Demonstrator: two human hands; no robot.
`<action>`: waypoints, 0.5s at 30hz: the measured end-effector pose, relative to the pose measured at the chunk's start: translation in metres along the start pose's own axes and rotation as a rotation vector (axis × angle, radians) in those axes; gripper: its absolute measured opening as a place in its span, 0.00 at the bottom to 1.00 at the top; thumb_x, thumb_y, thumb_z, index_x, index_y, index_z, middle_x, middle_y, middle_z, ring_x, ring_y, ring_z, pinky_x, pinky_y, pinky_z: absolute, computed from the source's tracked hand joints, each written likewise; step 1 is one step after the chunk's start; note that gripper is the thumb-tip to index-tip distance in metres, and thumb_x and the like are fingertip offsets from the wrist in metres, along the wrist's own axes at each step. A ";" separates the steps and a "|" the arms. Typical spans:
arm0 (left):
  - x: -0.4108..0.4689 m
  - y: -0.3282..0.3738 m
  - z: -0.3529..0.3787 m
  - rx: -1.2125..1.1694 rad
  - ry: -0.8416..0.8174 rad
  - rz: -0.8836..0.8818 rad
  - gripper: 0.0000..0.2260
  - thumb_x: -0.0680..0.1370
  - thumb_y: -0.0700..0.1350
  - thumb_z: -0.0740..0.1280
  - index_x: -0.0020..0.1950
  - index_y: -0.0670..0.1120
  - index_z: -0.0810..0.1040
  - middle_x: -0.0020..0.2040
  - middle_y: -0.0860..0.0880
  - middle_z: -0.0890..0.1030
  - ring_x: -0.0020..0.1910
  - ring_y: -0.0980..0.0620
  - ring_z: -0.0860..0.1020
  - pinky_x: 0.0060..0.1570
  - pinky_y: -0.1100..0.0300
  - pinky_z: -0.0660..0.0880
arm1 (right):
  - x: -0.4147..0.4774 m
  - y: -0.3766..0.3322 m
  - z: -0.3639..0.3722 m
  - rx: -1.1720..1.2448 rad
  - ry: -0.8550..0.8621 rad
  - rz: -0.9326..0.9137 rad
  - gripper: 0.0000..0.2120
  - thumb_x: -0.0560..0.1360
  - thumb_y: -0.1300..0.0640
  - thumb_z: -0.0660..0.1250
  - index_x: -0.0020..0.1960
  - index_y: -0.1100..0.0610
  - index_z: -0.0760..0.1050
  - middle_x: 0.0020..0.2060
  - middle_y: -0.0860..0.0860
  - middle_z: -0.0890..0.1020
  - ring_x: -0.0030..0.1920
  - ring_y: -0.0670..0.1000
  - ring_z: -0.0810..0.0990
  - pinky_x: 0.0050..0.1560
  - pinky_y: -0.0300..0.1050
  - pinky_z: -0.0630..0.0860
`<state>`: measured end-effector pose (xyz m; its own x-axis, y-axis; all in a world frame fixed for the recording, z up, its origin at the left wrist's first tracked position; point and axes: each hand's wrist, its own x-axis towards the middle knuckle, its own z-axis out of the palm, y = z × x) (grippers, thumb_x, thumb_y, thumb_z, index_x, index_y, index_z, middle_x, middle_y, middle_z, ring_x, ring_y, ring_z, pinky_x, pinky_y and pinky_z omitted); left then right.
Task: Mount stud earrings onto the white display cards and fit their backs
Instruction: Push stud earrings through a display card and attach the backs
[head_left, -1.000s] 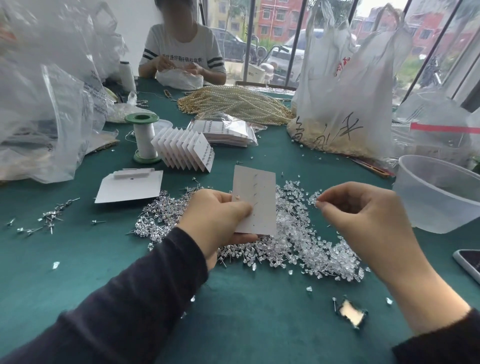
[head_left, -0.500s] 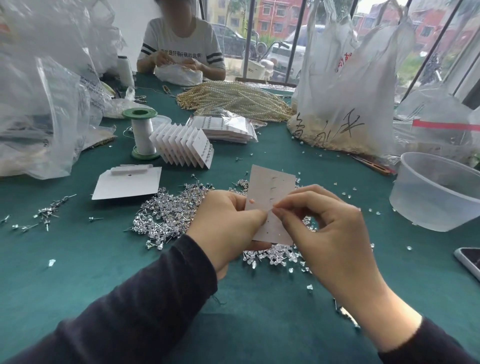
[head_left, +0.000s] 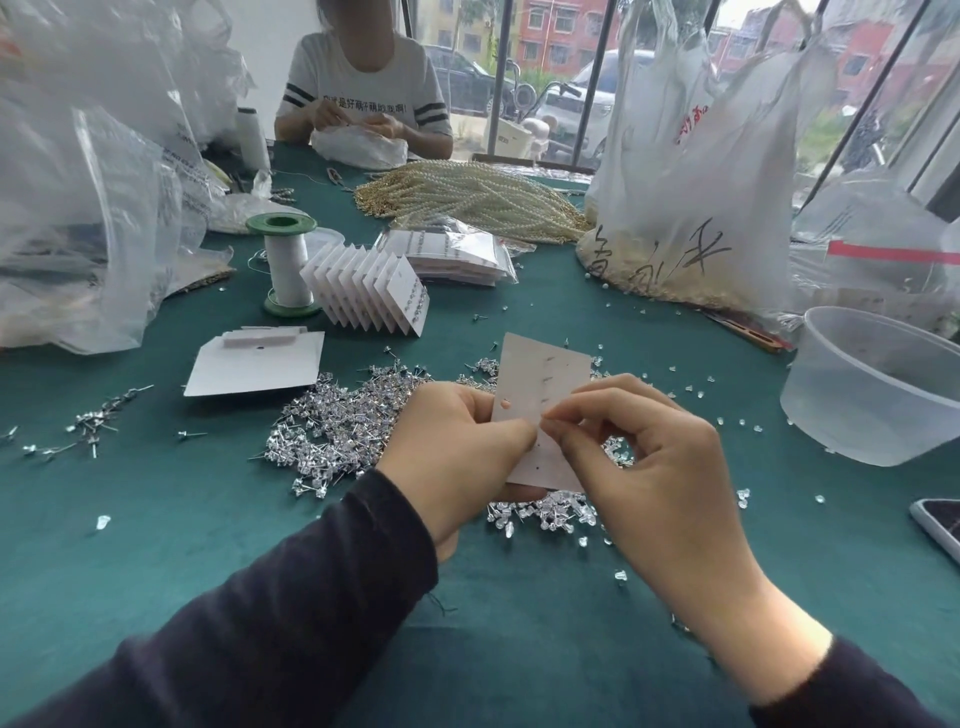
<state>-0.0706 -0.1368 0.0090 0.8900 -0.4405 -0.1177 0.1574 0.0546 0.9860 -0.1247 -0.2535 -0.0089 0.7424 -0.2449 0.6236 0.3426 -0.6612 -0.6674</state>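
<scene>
The green table (head_left: 156, 545) serves as the bench, with stock set in an arc around the working zone, probably so that each item is within reach. The white carrier bag (head_left: 701, 156) at far right stands open-topped and holds pale beads (head_left: 665, 280) settled in its bottom. The clear bags (head_left: 78, 218) at far left are crumpled, and their contents cannot be told. The translucent tub (head_left: 857, 415) stands upright near the right hand; its contents are not legible through the wall. The stud pile (head_left: 332, 421) lies loose just left of the hands and the clear backs (head_left: 545, 512) lie below them, which keeps pick-up travel short. Finished cards (head_left: 369, 291) stand fanned behind. The left hand (head_left: 457, 457) is clamped on the left edge of the display card (head_left: 540, 374), held above the piles with the posts facing the wearer. The right hand (head_left: 660, 467) has thumb and forefinger pressed together at the card face, judged to be seating an earring back, though the piece is too small to see.
</scene>
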 end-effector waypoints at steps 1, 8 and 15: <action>0.000 0.000 0.000 0.001 -0.007 0.000 0.10 0.73 0.31 0.64 0.34 0.40 0.79 0.28 0.48 0.80 0.26 0.56 0.79 0.24 0.63 0.77 | -0.001 0.000 0.000 -0.008 0.001 0.000 0.09 0.67 0.68 0.73 0.37 0.54 0.81 0.36 0.43 0.80 0.36 0.43 0.76 0.40 0.31 0.70; 0.000 -0.001 0.002 -0.038 -0.014 -0.038 0.12 0.73 0.30 0.64 0.31 0.40 0.78 0.26 0.49 0.80 0.24 0.56 0.78 0.23 0.63 0.77 | 0.000 0.003 0.001 -0.084 -0.029 -0.010 0.06 0.67 0.67 0.72 0.37 0.57 0.80 0.36 0.47 0.79 0.36 0.43 0.74 0.39 0.29 0.69; 0.001 -0.002 0.000 0.020 -0.023 -0.016 0.12 0.73 0.30 0.63 0.33 0.40 0.79 0.29 0.46 0.80 0.26 0.55 0.79 0.27 0.61 0.78 | -0.002 0.004 0.004 -0.144 -0.020 -0.065 0.05 0.67 0.67 0.72 0.38 0.59 0.81 0.36 0.47 0.79 0.36 0.43 0.75 0.40 0.29 0.70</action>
<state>-0.0704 -0.1372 0.0065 0.8774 -0.4615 -0.1311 0.1630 0.0298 0.9862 -0.1225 -0.2528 -0.0146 0.7330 -0.1847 0.6547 0.3053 -0.7707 -0.5592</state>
